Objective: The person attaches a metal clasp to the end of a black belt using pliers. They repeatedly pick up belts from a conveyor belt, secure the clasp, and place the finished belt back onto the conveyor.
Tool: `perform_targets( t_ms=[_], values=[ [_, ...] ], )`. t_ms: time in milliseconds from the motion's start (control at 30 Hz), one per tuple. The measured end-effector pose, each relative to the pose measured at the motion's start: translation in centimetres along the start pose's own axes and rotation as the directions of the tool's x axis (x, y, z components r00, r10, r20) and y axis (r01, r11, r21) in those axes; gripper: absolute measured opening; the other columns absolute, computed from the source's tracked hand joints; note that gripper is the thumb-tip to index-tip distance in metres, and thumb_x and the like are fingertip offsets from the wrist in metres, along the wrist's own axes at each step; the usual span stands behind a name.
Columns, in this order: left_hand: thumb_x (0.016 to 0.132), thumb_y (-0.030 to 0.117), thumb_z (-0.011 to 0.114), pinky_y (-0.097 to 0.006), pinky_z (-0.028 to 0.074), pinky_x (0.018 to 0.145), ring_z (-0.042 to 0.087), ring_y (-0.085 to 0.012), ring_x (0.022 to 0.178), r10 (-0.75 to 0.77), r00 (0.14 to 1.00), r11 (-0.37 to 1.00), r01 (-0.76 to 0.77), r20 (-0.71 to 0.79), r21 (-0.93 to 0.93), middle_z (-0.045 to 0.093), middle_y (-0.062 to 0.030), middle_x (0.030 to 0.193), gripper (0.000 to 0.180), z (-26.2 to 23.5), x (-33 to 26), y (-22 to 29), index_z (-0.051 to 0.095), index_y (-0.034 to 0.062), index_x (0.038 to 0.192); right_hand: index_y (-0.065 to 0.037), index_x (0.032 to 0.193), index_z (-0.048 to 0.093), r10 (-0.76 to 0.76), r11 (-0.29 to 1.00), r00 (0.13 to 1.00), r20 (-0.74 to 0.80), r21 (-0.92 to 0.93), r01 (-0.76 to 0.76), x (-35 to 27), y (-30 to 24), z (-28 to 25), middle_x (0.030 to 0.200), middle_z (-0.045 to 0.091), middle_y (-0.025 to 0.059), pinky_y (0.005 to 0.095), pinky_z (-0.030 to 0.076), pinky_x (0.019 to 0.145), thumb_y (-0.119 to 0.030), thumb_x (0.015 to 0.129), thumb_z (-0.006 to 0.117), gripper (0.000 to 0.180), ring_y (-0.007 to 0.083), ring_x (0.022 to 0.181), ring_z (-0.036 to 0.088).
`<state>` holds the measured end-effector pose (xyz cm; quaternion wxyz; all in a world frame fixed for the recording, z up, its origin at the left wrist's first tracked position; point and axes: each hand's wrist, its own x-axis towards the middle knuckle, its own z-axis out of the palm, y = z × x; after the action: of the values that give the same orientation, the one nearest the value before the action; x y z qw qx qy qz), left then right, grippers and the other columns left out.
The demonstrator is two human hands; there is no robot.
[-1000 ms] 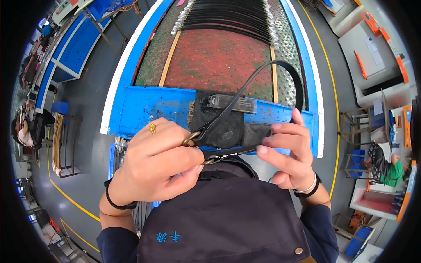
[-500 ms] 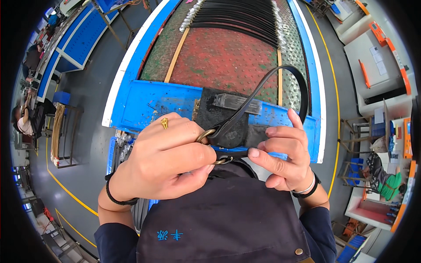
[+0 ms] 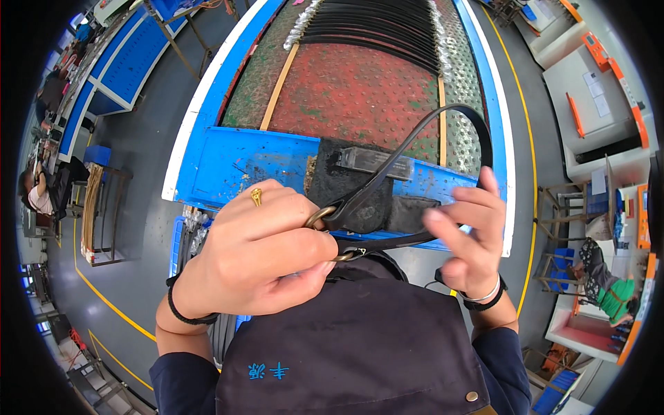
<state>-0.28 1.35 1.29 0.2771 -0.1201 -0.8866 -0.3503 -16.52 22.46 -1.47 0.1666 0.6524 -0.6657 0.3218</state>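
Note:
My left hand (image 3: 259, 256), with a gold ring on one finger, is closed around the brass buckle end (image 3: 320, 219) of a black leather belt (image 3: 415, 135). The strap loops up to the right over the bench and comes back under my fingers. My right hand (image 3: 470, 238) hovers beside the lower run of the strap with its fingers spread and blurred, touching or just off the strap. A black cloth pad (image 3: 346, 197) and a small metal block (image 3: 366, 161) lie on the blue bench edge behind the buckle.
A long blue-framed bench (image 3: 238, 166) with a red studded mat (image 3: 353, 90) runs away from me. Several black belts (image 3: 377, 24) lie in a row at its far end. Another person (image 3: 605, 277) sits at the right, one more at the far left (image 3: 41, 194).
My right hand has let go of the strap and opened its fingers, drifting a little to the right. My left hand keeps its grip on the buckle end.

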Motion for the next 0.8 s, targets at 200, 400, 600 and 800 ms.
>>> perform_targets(
  t_ms=[200, 400, 600, 800],
  values=[
    [0.052, 0.001, 0.069, -0.030, 0.035, 0.050, 0.048, -0.0194, 0.054, 0.015, 0.997, 0.998, -0.010, -0.079, 0.064, 0.048, -0.0037, 0.066, 0.021, -0.1, -0.9, -0.5, 0.060, 0.0065, 0.071, -0.003, 0.110, 0.060, 0.231, 0.958, 0.917, -0.325, -0.091, -0.274, -7.1, 1.7, 1.3, 0.099, 0.057, 0.0149, 0.0532, 0.025, 0.102, -0.027, 0.093, 0.031, 0.041, 0.0316, 0.099, 0.052],
    [0.051, 0.003, 0.067, -0.029, 0.036, 0.050, 0.048, -0.0173, 0.054, 0.109, 0.991, 0.985, -0.097, -0.077, 0.142, 0.049, -0.0038, 0.067, 0.021, -0.2, -0.5, -0.4, 0.059, 0.0071, 0.070, -0.002, 0.113, 0.057, 0.638, 0.744, 0.710, 0.300, -0.480, -0.465, -16.6, 3.8, 9.6, 0.134, 0.037, 0.0132, 0.0582, 0.009, 0.105, -0.029, 0.082, 0.058, 0.041, 0.0365, 0.133, 0.020],
    [0.051, 0.007, 0.065, -0.028, 0.037, 0.050, 0.048, -0.0164, 0.055, 0.292, 0.954, 0.925, -0.266, -0.062, 0.272, 0.052, -0.0040, 0.069, 0.019, -0.2, -0.2, -0.6, 0.058, 0.0078, 0.069, -0.004, 0.112, 0.058, 0.658, 0.740, 0.669, 0.345, -0.461, -0.489, -16.3, 3.3, 9.5, 0.143, 0.030, 0.0122, 0.0563, 0.009, 0.106, -0.018, 0.078, 0.061, 0.037, 0.0365, 0.134, 0.018],
    [0.053, 0.002, 0.065, -0.031, 0.038, 0.051, 0.048, -0.0187, 0.055, 0.225, 0.968, 0.957, -0.197, -0.113, 0.214, 0.052, -0.0057, 0.068, 0.020, 0.2, -0.4, -0.5, 0.058, 0.0071, 0.071, -0.004, 0.091, 0.065, 0.626, 0.772, 0.732, 0.270, -0.353, -0.529, -15.9, 4.0, 9.2, 0.125, 0.049, 0.0090, 0.0580, 0.010, 0.105, -0.016, 0.078, 0.060, 0.019, 0.0345, 0.129, 0.029]
  ],
)
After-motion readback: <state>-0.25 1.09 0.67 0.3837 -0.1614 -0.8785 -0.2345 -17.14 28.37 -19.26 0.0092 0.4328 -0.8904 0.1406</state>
